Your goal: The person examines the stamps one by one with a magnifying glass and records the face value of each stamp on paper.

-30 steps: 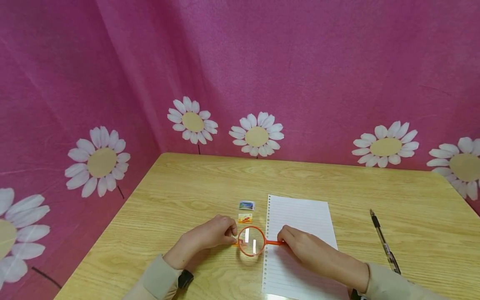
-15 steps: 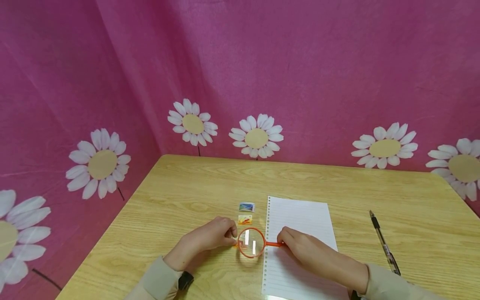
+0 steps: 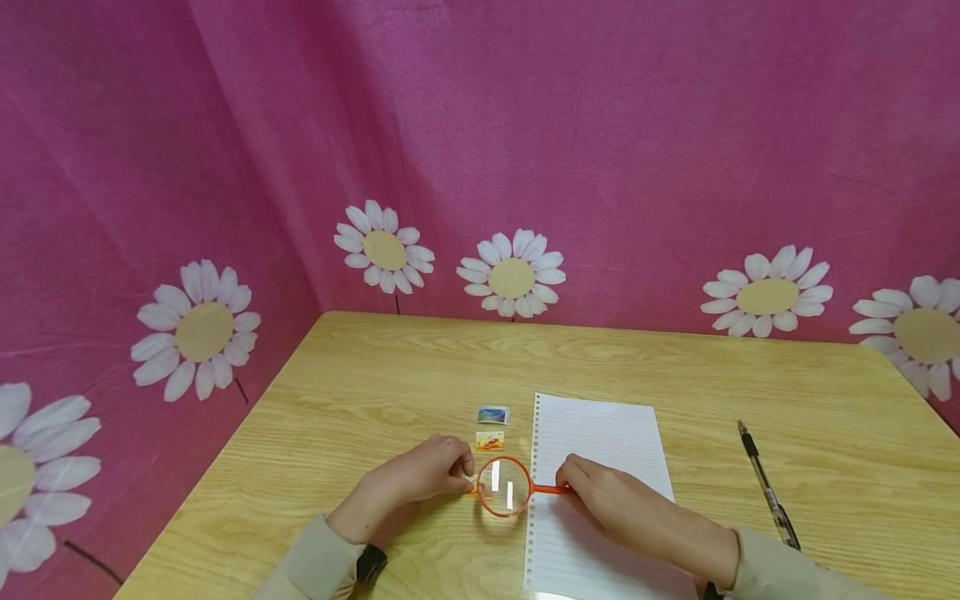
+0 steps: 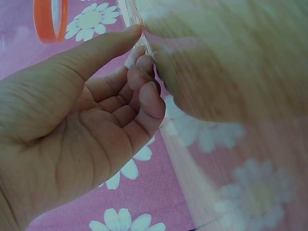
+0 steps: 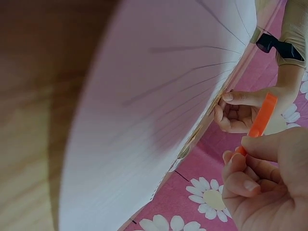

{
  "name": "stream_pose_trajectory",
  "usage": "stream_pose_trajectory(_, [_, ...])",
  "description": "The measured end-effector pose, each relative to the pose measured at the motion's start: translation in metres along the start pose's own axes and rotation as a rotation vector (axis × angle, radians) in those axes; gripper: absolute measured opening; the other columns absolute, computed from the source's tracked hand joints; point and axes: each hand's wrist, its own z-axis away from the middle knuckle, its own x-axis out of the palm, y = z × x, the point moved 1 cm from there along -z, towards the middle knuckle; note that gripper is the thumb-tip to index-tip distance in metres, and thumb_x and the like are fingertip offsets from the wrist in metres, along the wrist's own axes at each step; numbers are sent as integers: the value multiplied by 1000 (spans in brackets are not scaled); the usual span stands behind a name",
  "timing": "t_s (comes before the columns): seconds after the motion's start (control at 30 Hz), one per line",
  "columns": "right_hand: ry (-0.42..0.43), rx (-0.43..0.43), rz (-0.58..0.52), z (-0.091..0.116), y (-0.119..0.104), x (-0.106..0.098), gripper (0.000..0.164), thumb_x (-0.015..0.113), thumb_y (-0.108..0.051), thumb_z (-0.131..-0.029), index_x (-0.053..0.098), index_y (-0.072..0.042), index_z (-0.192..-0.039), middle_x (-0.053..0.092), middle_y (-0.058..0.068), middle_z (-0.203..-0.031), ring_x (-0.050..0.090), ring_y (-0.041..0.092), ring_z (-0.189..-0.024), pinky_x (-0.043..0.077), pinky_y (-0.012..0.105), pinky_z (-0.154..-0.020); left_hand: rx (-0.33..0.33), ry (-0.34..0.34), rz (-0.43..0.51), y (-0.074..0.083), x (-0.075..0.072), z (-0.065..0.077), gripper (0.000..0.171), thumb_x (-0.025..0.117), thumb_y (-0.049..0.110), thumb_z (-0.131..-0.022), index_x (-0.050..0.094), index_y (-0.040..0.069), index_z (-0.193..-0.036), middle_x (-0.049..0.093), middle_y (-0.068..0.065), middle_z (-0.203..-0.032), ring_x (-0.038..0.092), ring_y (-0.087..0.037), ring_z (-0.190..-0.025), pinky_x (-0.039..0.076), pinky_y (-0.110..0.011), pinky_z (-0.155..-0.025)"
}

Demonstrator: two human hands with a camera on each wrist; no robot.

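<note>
My right hand point(image 3: 618, 504) grips the red-orange handle of a magnifying glass point(image 3: 532, 487), its round lens held to the left over the table. Under the lens, partly covered by its rim, lies a small orange-and-yellow stamp point(image 3: 472, 491). Thumb and fingertips of my left hand point(image 3: 420, 471) pinch that stamp's left edge close at the tabletop; in the left wrist view, the curled left hand point(image 4: 96, 106) has its fingertips right at the surface. Just beyond lie a yellow-and-red stamp point(image 3: 490, 441) and a blue-green stamp point(image 3: 492, 415), one behind the other.
A lined sheet of paper point(image 3: 600, 425) with punched holes lies under my right hand. To its right is a black pen point(image 3: 765, 479). The wooden table point(image 3: 360, 367) meets a pink curtain point(image 3: 637, 150) printed with daisies at the back and left.
The view has tilted slightly, so everything sits a little lower in the frame. Both hands and the magnifying glass hold nearly the same place.
</note>
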Motion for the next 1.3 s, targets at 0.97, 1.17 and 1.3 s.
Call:
stream_pose_trajectory(0.97, [25, 21, 0, 13, 7, -5, 8, 55, -17, -100, 56, -11, -94, 58, -8, -86, 58, 1, -75, 47, 13, -62, -3, 8, -2, 2, 1, 1, 10, 72, 8, -87, 63, 6, -85, 51, 3, -73, 41, -4, -65, 39, -20, -62])
stream_pose_trajectory(1.17, [30, 22, 3, 16, 9, -6, 6, 58, -15, -98, 56, -11, -94, 58, -8, -87, 58, 1, -75, 46, 12, -63, -5, -5, 16, 2, 0, 0, 9, 72, 8, -87, 63, 5, -86, 52, 3, -74, 42, -5, -65, 39, -20, -63])
stream_pose_trajectory(1.3, [32, 17, 2, 19, 11, -8, 10, 66, -9, -92, 56, -11, -93, 57, -7, -88, 58, 0, -75, 46, 12, -64, -3, -5, 11, 2, 0, 0, 10, 72, 9, -87, 63, 5, -86, 51, 4, -73, 42, -5, -66, 39, -20, -63])
